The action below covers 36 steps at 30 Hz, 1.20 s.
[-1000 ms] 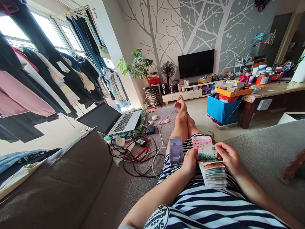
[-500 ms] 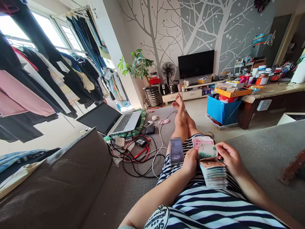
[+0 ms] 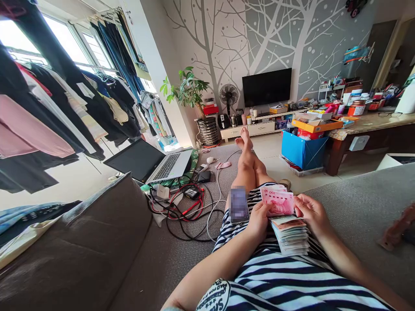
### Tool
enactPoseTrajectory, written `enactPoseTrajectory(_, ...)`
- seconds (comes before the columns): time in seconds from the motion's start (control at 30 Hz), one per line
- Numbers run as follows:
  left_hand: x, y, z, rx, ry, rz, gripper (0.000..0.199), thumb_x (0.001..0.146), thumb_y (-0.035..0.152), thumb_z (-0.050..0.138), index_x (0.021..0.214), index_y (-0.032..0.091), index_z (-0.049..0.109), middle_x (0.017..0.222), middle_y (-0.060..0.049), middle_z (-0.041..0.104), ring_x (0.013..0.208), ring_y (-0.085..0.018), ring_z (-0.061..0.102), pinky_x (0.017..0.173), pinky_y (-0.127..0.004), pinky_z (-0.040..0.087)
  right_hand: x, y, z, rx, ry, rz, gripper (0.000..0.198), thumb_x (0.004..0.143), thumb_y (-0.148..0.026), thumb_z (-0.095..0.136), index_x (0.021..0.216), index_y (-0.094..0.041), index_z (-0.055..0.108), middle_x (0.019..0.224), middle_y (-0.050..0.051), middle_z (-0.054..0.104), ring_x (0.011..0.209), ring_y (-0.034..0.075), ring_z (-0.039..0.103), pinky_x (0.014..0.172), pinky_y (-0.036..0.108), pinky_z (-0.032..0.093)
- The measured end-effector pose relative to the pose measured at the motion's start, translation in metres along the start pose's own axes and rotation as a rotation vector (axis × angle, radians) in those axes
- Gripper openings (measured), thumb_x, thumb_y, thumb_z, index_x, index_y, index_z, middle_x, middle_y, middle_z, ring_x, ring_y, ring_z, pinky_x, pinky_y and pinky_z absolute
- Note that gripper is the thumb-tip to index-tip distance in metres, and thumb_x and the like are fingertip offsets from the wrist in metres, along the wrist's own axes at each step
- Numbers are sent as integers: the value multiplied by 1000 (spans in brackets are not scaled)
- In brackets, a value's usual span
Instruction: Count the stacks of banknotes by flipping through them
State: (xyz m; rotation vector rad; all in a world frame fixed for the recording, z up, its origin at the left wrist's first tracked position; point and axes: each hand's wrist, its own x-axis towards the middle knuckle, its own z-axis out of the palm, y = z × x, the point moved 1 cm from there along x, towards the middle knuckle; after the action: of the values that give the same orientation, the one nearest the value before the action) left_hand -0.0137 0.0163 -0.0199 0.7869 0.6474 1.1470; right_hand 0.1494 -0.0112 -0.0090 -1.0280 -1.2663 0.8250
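A pink rectangular paper banknote (image 3: 279,204) spans the two hands: the left grip (image 3: 259,219) pinches one end beneath its thumb, the right grip (image 3: 311,212) pinches the other, probably to spread it flat for viewing. Just below both grips, a thick stack of orange-topped paper banknotes (image 3: 291,239) rests on the navy-and-white striped cloth garment (image 3: 275,276), the lap apparently serving as a handy surface. More pink notes (image 3: 274,188) show just beyond; whether held or lying, I cannot tell. Left of the grips, a dark slab phone (image 3: 239,215) lies on the thighs, perhaps for easy glancing. Farther left, tangled black-and-red cables (image 3: 187,211) sprawl near an open silver laptop (image 3: 170,166).
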Motion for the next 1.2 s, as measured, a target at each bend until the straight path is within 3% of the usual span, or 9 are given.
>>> enactPoseTrajectory(0.13,2,-2,-2,12,10,-9,39,57,43,87,80,14,74,72,-7,73,69,-21,63,78,-35,47,7,11,-2,-70,55,45,55,78,-73,69,65,-21,55,57,-3,48,54,14,43,52,26,33)
enactPoseTrajectory(0.47,-5,5,3,16,2,6,32,61,38,85,78,14,74,71,-6,73,66,-18,62,73,-32,46,4,14,0,-115,46,19,53,83,-70,64,64,-22,53,57,-5,43,54,14,38,50,26,29)
enactPoseTrajectory(0.83,4,-2,-8,9,181,61,26,65,38,74,59,19,57,58,2,56,59,-14,45,60,-28,37,-3,-5,2,-68,22,-25,44,87,-61,65,70,-21,58,61,-3,47,58,14,42,54,25,34)
enactPoseTrajectory(0.97,5,-1,-7,65,158,73,21,66,36,68,59,18,60,60,1,57,61,-14,44,61,-28,36,-4,-7,4,-33,1,-13,40,87,-59,66,78,-20,65,66,-2,55,60,15,47,55,25,37)
enactPoseTrajectory(1.2,2,1,-3,68,79,52,22,68,39,68,63,18,64,64,-1,62,61,-15,48,63,-28,38,-3,-8,4,-36,15,-12,42,88,-62,63,76,-21,63,62,-3,50,57,15,45,52,26,37)
